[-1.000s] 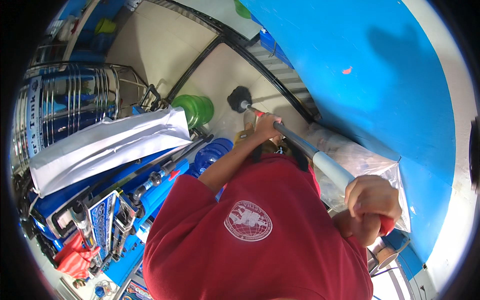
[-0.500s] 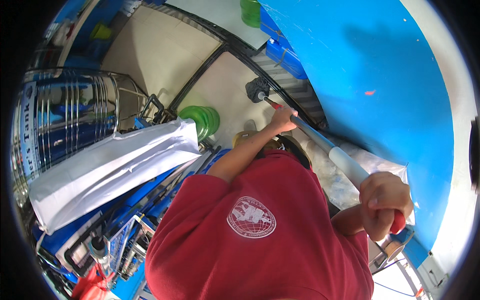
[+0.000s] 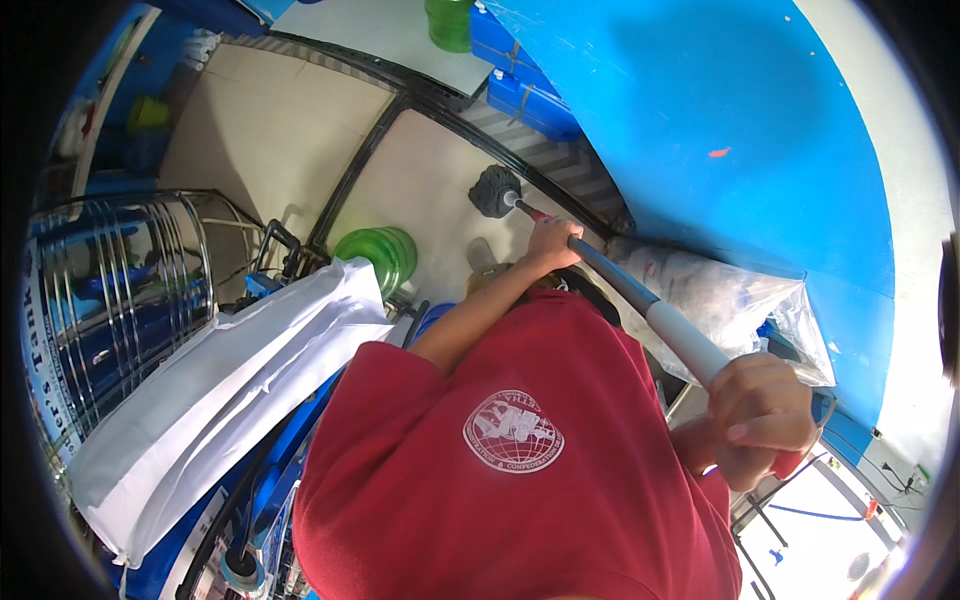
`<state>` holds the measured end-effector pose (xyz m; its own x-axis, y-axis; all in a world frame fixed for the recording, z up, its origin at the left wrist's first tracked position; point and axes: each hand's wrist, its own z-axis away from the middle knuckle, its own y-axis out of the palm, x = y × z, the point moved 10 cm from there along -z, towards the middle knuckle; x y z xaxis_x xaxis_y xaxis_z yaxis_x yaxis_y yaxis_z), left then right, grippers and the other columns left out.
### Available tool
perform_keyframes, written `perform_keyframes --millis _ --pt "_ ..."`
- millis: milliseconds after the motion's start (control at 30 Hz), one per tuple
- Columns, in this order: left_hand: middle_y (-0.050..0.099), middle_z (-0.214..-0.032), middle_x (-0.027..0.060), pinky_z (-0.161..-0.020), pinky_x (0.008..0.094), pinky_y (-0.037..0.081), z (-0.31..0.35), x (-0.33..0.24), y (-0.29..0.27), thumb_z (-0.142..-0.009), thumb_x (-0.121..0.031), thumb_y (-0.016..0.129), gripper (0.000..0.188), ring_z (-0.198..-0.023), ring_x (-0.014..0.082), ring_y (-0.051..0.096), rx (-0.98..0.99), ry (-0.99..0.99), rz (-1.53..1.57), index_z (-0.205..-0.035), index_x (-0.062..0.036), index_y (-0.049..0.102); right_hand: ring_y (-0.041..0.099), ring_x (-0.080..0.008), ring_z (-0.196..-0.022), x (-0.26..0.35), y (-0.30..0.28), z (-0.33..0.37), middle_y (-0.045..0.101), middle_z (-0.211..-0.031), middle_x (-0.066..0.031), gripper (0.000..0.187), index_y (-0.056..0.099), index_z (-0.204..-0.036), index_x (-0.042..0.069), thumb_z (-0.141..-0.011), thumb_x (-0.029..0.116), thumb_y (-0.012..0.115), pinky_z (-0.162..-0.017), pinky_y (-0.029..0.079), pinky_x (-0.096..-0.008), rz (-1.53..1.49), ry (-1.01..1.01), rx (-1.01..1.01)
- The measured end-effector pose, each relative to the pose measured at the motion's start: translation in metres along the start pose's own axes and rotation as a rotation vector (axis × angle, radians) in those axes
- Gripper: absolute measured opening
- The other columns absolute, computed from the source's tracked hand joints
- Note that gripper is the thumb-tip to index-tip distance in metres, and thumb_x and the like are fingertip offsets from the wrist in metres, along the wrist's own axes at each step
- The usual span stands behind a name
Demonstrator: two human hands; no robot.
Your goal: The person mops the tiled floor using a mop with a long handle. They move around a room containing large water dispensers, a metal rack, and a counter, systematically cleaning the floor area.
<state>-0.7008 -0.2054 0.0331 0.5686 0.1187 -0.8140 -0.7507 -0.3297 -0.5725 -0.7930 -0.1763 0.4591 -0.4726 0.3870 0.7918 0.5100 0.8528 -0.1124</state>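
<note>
My left hand (image 3: pixel 552 243) grips low on the mop handle (image 3: pixel 640 305), my right hand (image 3: pixel 762 418) clamps its top for leverage; the mop head (image 3: pixel 494 190) rests on the tiled floor (image 3: pixel 420 170) beside the blue wall (image 3: pixel 720 130).
</note>
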Motion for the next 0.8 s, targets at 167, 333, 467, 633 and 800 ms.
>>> perform_keyframes --millis 167,333,467,633,800 --pt "0.059 -0.064 0.0097 -0.065 0.0431 0.044 0.002 0.005 -0.005 -0.065 -0.021 0.068 0.019 -0.071 0.0314 0.06 0.035 -0.002 0.054 -0.061 -0.0093 0.054 0.042 -0.0138 -0.034 0.014 0.023 -0.013 0.045 -0.046 -0.0026 0.019 0.056 -0.074 0.001 -0.089 -0.001 0.043 -0.033 0.037 -0.0267 -0.038 -0.012 0.21" --pt "0.061 -0.068 0.0095 -0.076 0.043 0.042 0.039 0.012 -0.009 -0.056 -0.019 0.069 0.014 -0.078 0.0321 0.06 0.184 -0.139 0.139 -0.065 -0.0122 0.06 0.043 -0.0135 -0.035 0.02 0.004 -0.034 0.045 -0.048 0.0004 0.008 0.049 -0.069 0.006 -0.071 0.002 0.056 -0.035 0.038 -0.0244 -0.243 0.005 0.109" --pt "0.062 -0.069 0.0106 -0.08 0.0423 0.041 0.043 0.041 -0.038 -0.056 -0.02 0.069 0.015 -0.076 0.0319 0.061 0.09 -0.275 0.035 -0.065 -0.0119 0.061 0.044 -0.0083 -0.035 -0.011 0.003 -0.031 0.045 -0.047 0.0011 0.01 0.047 -0.074 0.007 -0.083 0.004 0.047 -0.034 0.037 -0.0215 -0.15 -0.027 -0.011" --pt "0.062 -0.068 0.0097 -0.087 0.0442 0.039 0.041 0.049 -0.051 -0.062 -0.025 0.069 0.015 -0.075 0.0303 0.061 0.081 -0.273 -0.022 -0.062 -0.0127 0.061 0.049 -0.0164 -0.04 -0.02 0.018 -0.034 0.048 -0.05 -0.0031 0.005 0.056 -0.08 0.003 -0.078 -0.003 0.056 -0.038 0.043 -0.028 -0.263 -0.008 0.088" --pt "0.061 -0.065 0.0053 -0.092 0.0474 0.035 0.044 0.047 -0.064 -0.068 -0.033 0.07 0.024 -0.08 0.0249 0.06 0.062 -0.231 -0.046 -0.057 -0.0147 0.059 0.052 -0.018 -0.044 -0.019 0.043 -0.045 0.052 -0.055 -0.0069 0.007 0.06 -0.083 -0.001 -0.077 0.001 0.057 -0.044 0.048 -0.0291 -0.522 -0.085 0.392"
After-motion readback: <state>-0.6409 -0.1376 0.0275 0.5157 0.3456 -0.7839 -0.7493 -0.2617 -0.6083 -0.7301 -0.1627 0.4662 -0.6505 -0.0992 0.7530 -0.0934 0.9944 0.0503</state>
